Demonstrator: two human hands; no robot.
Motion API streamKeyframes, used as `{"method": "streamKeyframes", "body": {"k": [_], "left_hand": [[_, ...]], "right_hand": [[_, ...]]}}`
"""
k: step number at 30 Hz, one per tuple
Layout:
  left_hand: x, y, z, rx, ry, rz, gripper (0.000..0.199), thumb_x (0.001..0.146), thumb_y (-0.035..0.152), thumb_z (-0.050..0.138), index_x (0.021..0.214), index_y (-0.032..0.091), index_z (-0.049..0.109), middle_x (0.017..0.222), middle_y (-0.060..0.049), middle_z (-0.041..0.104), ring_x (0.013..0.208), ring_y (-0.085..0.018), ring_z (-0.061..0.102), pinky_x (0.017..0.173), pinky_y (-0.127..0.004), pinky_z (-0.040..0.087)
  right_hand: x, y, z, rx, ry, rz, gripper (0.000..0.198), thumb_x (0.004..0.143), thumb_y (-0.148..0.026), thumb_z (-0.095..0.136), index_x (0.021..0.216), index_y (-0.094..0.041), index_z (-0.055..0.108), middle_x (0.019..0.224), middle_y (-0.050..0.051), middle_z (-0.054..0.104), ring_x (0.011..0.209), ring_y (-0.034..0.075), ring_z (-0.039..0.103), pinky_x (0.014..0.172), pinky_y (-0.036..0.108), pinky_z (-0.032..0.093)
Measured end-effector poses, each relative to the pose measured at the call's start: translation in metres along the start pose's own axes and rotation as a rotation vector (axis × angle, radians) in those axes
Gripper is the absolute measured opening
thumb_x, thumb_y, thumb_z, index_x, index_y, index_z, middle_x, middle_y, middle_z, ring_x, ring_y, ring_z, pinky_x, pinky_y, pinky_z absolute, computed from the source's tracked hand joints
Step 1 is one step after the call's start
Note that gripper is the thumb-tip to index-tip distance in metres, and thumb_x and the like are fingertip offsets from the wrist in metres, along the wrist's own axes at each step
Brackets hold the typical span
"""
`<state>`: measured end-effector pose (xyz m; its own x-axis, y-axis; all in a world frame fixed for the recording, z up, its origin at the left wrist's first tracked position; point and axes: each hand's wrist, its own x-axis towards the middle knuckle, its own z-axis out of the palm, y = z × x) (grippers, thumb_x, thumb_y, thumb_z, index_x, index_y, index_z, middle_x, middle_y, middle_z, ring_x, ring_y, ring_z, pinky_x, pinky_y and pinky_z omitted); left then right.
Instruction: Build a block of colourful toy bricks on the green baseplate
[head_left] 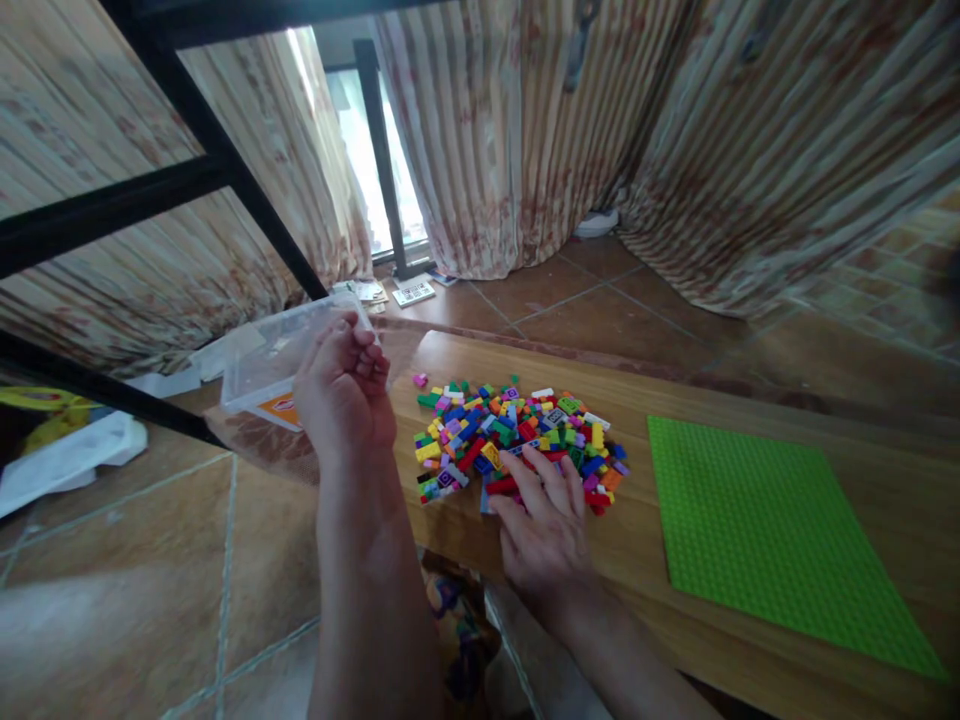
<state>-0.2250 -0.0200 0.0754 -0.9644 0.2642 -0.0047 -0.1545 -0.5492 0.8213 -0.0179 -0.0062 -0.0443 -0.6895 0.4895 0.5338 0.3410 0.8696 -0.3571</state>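
Observation:
My left hand (349, 375) is curled closed around the rim of a clear plastic box (259, 345) with an orange label on its side. The box is tilted, to the left of the wooden table. Over the near edge of a pile of toy building bricks (480, 425), my right hand (551, 535) is spread with its fingers apart. Its fingertips reach the bricks beside a long red one (501, 484); whether they touch it I cannot tell. The bricks are of many colours and lie loose on the table.
A flat green baseplate (772, 530) lies on the right part of the wooden table (634, 570). A black metal frame (259, 215) rises at the left. Striped curtains (510, 150) hang behind, and papers (412, 291) lie on the tiled floor.

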Motion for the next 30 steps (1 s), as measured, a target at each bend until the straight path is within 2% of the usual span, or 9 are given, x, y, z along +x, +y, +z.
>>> {"method": "streamKeyframes", "body": {"k": [4,11,17,19,22,27,28,30], "left_hand": [[0.0,-0.002,0.001,0.027,0.001,0.006,0.005,0.082,0.02,0.063,0.078,0.019,0.065,0.062,0.005,0.062,0.05,-0.003,0.055,0.049,-0.011,0.045],[0.0,-0.006,0.003,0.072,0.008,0.008,0.008,0.082,0.018,0.06,0.077,0.02,0.065,0.062,0.004,0.062,0.05,-0.003,0.054,0.049,-0.013,0.045],[0.005,-0.015,0.001,0.086,-0.046,-0.009,0.006,0.079,0.022,0.064,0.075,0.018,0.064,0.063,0.005,0.062,0.05,-0.003,0.054,0.051,-0.014,0.044],[0.004,-0.019,0.002,0.149,-0.087,-0.036,0.007,0.076,0.024,0.066,0.076,0.017,0.065,0.063,0.004,0.063,0.051,-0.004,0.054,0.051,-0.014,0.043],[-0.002,-0.027,0.003,0.433,-0.313,-0.056,0.014,0.072,0.027,0.07,0.08,0.017,0.068,0.065,0.001,0.066,0.054,-0.007,0.057,0.051,-0.017,0.043],[-0.011,-0.038,-0.002,0.988,-0.977,-0.125,0.013,0.073,0.03,0.067,0.072,0.017,0.068,0.065,0.001,0.066,0.059,-0.011,0.057,0.052,-0.02,0.041],[-0.011,-0.04,-0.004,1.067,-1.074,-0.114,0.013,0.072,0.031,0.067,0.071,0.018,0.068,0.065,0.001,0.066,0.06,-0.012,0.057,0.053,-0.021,0.042],[-0.008,-0.045,-0.008,1.179,-1.146,-0.077,0.014,0.069,0.03,0.068,0.075,0.018,0.069,0.068,0.0,0.068,0.064,-0.014,0.06,0.056,-0.022,0.044]], "right_hand": [[0.002,0.001,-0.004,0.01,0.022,0.021,0.019,0.084,-0.009,0.054,0.086,-0.02,0.07,0.131,0.009,0.063,0.136,0.027,0.041,0.118,0.055,0.02],[-0.001,0.009,-0.011,0.019,-0.141,-0.09,0.033,0.081,-0.007,0.053,0.107,-0.021,0.069,0.143,0.014,0.052,0.14,0.031,0.034,0.114,0.062,0.023],[0.001,0.017,-0.01,-0.006,-0.083,-0.033,0.028,0.086,-0.009,0.052,0.102,-0.022,0.07,0.134,0.012,0.059,0.135,0.029,0.04,0.112,0.058,0.029],[0.003,0.021,-0.012,0.008,-0.056,-0.012,0.027,0.086,-0.008,0.051,0.1,-0.021,0.07,0.129,0.011,0.063,0.131,0.029,0.044,0.111,0.057,0.03],[0.005,0.028,-0.017,0.034,-0.001,0.011,0.027,0.085,-0.007,0.052,0.097,-0.021,0.071,0.123,0.01,0.066,0.127,0.029,0.047,0.11,0.057,0.032],[0.008,0.04,-0.026,0.076,0.08,0.093,0.024,0.087,-0.011,0.054,0.097,-0.023,0.072,0.119,0.007,0.068,0.124,0.029,0.049,0.107,0.056,0.037],[0.009,0.043,-0.028,0.095,0.084,0.108,0.023,0.087,-0.013,0.055,0.098,-0.024,0.072,0.119,0.007,0.068,0.124,0.029,0.049,0.106,0.056,0.038],[0.01,0.049,-0.031,0.133,0.094,0.141,0.023,0.088,-0.014,0.054,0.099,-0.024,0.072,0.117,0.007,0.068,0.123,0.028,0.051,0.103,0.054,0.042]]}}
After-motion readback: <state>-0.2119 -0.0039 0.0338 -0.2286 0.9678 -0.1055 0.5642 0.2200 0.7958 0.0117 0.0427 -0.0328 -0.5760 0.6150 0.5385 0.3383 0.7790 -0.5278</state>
